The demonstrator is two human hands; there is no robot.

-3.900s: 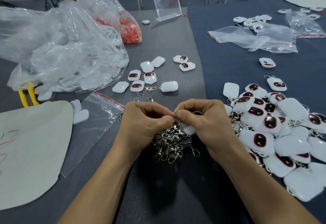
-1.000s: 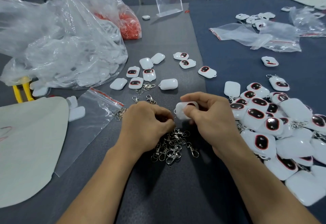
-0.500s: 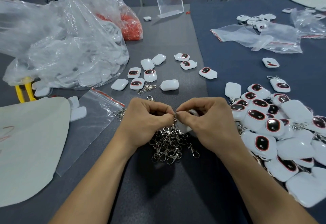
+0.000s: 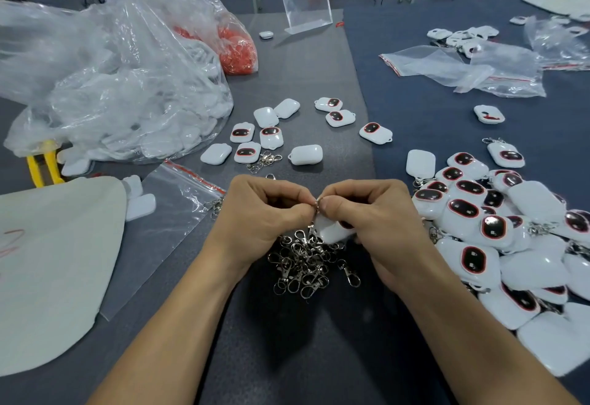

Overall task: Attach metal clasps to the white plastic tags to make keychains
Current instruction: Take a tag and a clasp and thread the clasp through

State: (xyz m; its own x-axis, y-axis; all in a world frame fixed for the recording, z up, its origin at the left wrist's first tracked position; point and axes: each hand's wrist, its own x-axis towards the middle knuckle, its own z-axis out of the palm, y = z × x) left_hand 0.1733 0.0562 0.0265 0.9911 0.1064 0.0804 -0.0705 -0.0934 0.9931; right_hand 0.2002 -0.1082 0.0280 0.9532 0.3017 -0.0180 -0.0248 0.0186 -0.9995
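Both hands met fingertip to fingertip over the heap of loose silver clasps: left hand and right hand both pinched the same small silver metal clasp, with a glossy white plastic tag tucked under the right hand. Tag looked light, hard, kinda slippery, so I'd pinch its edges near the loop. Clasp's ring seemed stiff.

White tags; silver clasps; yellow pliers
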